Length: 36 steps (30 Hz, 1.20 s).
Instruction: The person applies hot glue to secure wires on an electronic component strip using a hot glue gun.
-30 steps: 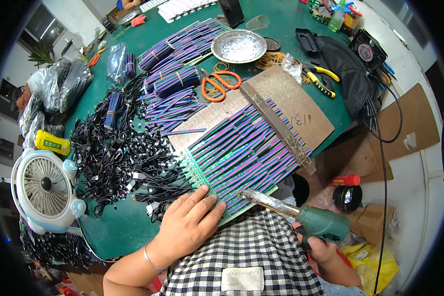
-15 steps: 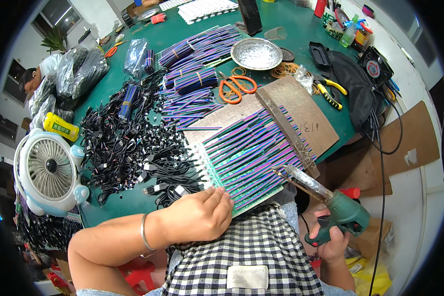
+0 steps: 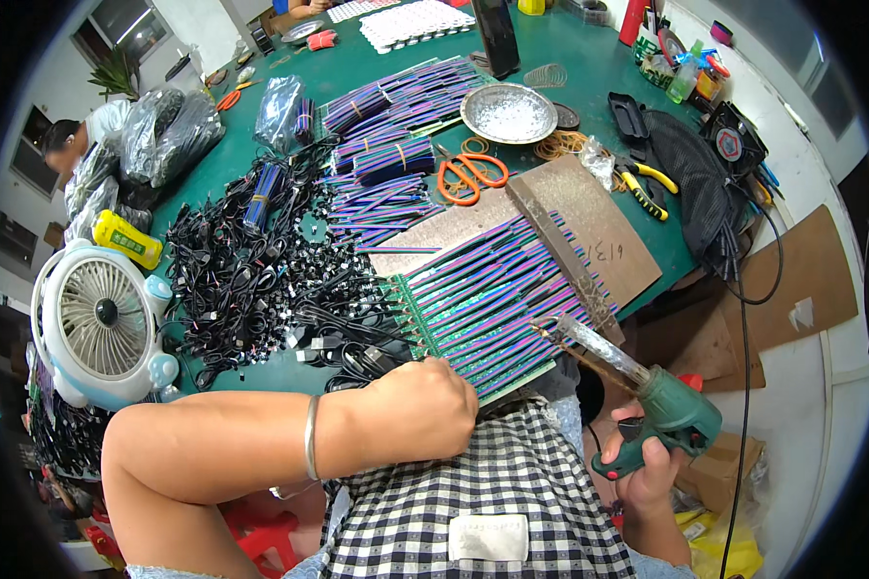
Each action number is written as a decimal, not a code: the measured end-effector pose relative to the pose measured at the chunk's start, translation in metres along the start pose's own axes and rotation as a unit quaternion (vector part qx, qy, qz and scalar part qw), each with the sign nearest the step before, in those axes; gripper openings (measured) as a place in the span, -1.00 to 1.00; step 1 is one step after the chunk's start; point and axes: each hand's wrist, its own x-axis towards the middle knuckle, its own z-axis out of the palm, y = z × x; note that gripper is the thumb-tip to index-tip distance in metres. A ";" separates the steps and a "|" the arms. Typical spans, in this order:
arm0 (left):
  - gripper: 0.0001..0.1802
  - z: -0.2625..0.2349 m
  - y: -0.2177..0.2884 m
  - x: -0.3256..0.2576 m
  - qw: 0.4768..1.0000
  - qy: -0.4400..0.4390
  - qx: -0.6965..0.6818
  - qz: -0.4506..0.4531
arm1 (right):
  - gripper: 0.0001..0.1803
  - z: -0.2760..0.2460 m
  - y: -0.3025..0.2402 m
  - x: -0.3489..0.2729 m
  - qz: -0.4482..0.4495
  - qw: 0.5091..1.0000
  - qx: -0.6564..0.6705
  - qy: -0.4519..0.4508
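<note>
My left hand (image 3: 420, 413) is closed in a fist at the near left corner of a green circuit board panel (image 3: 407, 307); whatever its fingers hold is hidden. Purple, blue and black ribbon wires (image 3: 488, 299) run in rows from the panel under a rusty metal bar (image 3: 568, 259). That bar lies across them on a brown board (image 3: 603, 222). Below the bar's near end, my right hand (image 3: 650, 471) grips a green pistol-shaped soldering gun (image 3: 681, 413). Its tip points left, close to the wires at the panel's right side.
Black cables (image 3: 237, 275) with plugs are heaped left of the panel, beside a white fan (image 3: 104, 314). Farther off are ribbon wire bundles (image 3: 396, 159), orange scissors (image 3: 471, 180), a metal bowl (image 3: 509, 113) and yellow-black pliers (image 3: 649, 188). Another person (image 3: 97, 135) sits at the far left.
My left hand has shifted slightly right and turned into a tighter fist, its forearm now more level. Pale pieces along the panel's left edge no longer show there. The soldering gun has barely moved.
</note>
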 end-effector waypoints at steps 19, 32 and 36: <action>-0.71 0.034 -0.008 -0.041 0.956 0.283 0.035 -0.069 | -0.40 0.007 -0.002 0.016 -0.061 0.998 0.008 0.031; -0.24 0.024 -0.025 -0.074 0.945 0.128 -0.169 -0.248 | -0.44 0.000 0.006 0.014 -0.055 0.996 0.032 0.055; -0.04 0.014 -0.047 -0.079 0.957 0.093 -0.136 -0.238 | -0.45 -0.001 0.006 0.017 -0.044 0.997 0.045 0.050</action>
